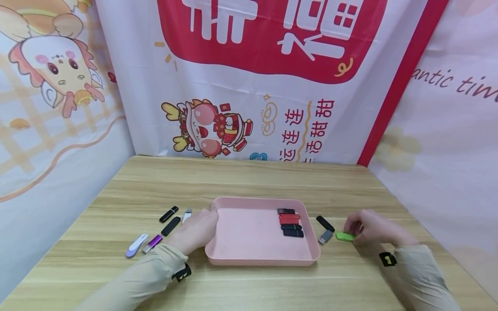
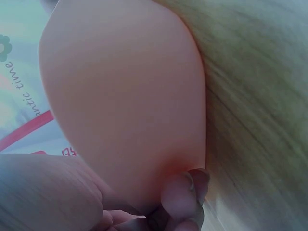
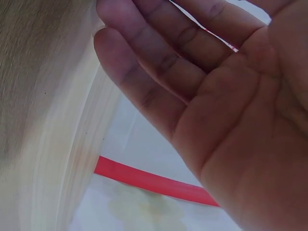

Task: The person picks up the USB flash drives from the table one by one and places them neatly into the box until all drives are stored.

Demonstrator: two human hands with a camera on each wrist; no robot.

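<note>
Pink tray (image 1: 245, 235): before you on the worktop (image 1: 249, 179), low walls all round.
Left grip (image 1: 198, 229): at the tray's 9 o'clock side, thumb and fingers pinching the wall.
Right grip (image 1: 367, 226): out at 3 o'clock, fingers curved at the green stick (image 1: 344, 236); whether they have closed on it you cannot tell, as your right wrist view shows no stick.
Tray sticks: black and red sticks (image 1: 292, 233) lie side by side toward the 2 to 3 o'clock wall.
Left sticks: around 9 o'clock, two black sticks (image 1: 171, 226), a purple stick (image 1: 152, 244), a lilac stick (image 1: 136, 245) farthest out, and a white stick (image 1: 187, 214) partly hidden behind your left grip.
Right sticks: a dark stick (image 1: 325, 223) and a grey stick (image 1: 325, 236), between tray and green stick.
Progress: partway, you'd judge; one tidy row is in, eight sticks remain outside.
Room: tray floor shows open from the row across to 9 o'clock; bare worktop lies at 12 and 6.
Edges: the 3 o'clock wall stands between your right sticks and the tray floor; at 12, the worktop's far edge meets the cloth (image 1: 148, 77).
</note>
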